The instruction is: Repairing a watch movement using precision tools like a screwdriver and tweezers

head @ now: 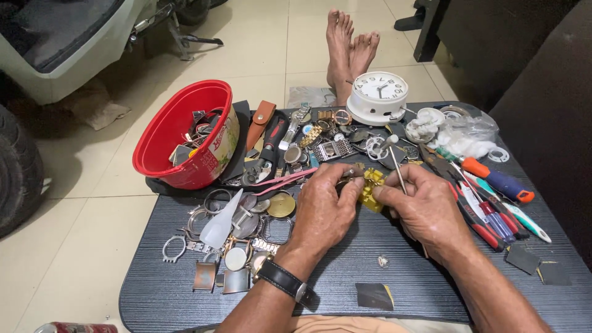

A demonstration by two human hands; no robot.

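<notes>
Red tub (179,132) of watch parts: upper left of frame, on the dark table (431,290). Loose watch cases (237,225): lower left. Left hand (320,213) and right hand (425,209): centre frame, fingers of both closed on a yellow part (372,185); right hand also holds a thin tool (398,169). White clock (377,95): top centre. Screwdrivers (493,203): right.

A dark ribbed counter (394,290) is sitting low over the tiled floor (92,216), carrying a red tub (185,132), a white clock (377,95), screwdrivers (493,203) and scattered watch cases (240,225).
</notes>
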